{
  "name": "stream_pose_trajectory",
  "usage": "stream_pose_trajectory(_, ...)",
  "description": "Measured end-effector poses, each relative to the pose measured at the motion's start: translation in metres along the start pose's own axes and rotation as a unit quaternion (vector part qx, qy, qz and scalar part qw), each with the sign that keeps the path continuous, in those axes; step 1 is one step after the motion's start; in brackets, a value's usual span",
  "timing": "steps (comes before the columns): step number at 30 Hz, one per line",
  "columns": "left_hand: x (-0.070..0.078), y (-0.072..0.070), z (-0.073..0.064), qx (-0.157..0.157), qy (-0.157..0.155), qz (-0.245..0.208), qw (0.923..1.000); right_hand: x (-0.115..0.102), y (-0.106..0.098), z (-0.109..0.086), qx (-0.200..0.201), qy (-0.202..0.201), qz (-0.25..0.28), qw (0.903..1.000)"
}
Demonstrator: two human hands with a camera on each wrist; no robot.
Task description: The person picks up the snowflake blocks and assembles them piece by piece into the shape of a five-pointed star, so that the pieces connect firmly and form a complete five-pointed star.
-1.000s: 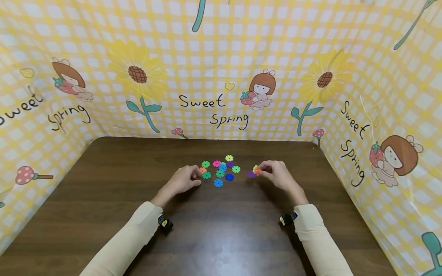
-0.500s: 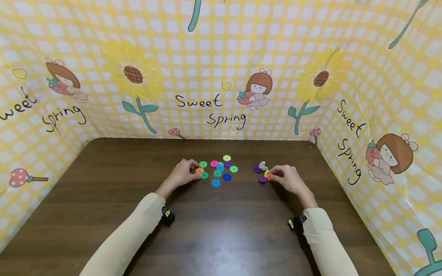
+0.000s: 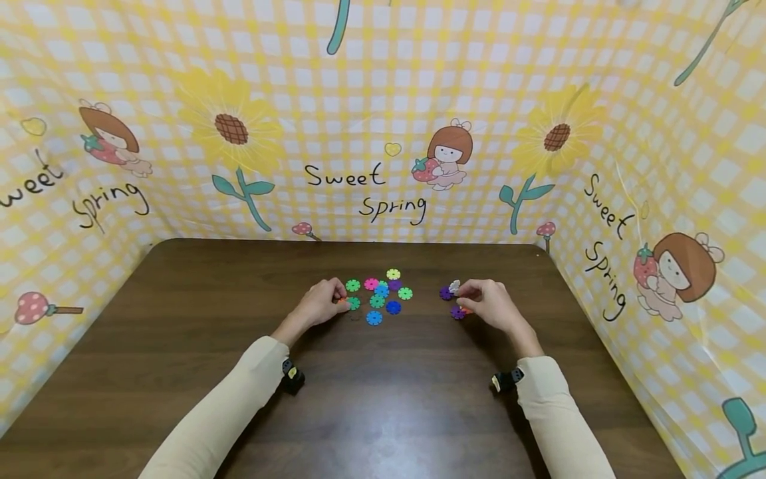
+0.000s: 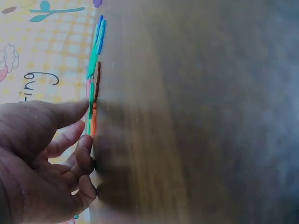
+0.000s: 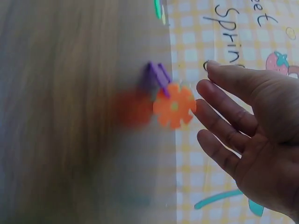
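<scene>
Small notched snowflake discs lie in a loose group on the table. My left hand (image 3: 317, 305) is at the group's left edge, its thumb and forefinger around an orange disc (image 3: 342, 301) right beside a green disc (image 3: 354, 303). In the left wrist view that orange disc (image 4: 94, 122) shows edge-on by the curled fingers. My right hand (image 3: 492, 305) has its fingertips right at a white disc (image 3: 455, 287) joined to a purple one (image 3: 445, 293). Below them is another joined piece with a purple disc (image 3: 457, 313) and an upright orange disc (image 5: 174, 106), near my loosely bent fingers.
Blue discs (image 3: 374, 318), a pink disc (image 3: 371, 284), a yellow disc (image 3: 393, 273) and several green ones lie between my hands. Yellow checked cloth (image 3: 359, 120) hangs around the far and side edges of the brown table (image 3: 383, 399).
My right hand carried the purple, yellow and orange piece right, let it go, and moved up and left to the white disc. My left fingers closed in over the orange disc.
</scene>
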State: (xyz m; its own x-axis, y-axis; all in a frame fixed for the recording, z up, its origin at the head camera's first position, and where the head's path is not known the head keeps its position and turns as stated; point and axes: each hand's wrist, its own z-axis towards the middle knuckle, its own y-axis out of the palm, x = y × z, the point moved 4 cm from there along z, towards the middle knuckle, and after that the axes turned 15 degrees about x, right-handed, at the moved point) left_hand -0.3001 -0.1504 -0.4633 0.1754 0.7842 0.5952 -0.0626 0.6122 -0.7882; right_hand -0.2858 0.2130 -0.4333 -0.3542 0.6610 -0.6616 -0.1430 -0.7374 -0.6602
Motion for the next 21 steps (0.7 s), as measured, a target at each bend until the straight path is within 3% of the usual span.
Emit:
stream_pose_trajectory(5, 0.0, 0.0, -0.004, -0.017, 0.009, 0.019, 0.9996, -0.014, 0.017, 0.008, -0.012, 0.002, 0.009, 0.9999)
stream_pose_trajectory(11, 0.002, 0.0, -0.008, -0.007, 0.008, 0.032, 0.9994, -0.032, 0.044, 0.017, -0.024, -0.017, 0.015, 0.9995)
stream_pose_trajectory(21, 0.007, 0.001, -0.011, -0.01, 0.02, 0.01, 0.9997, -0.054, 0.087, 0.025, -0.066, -0.038, 0.031, 0.9966)
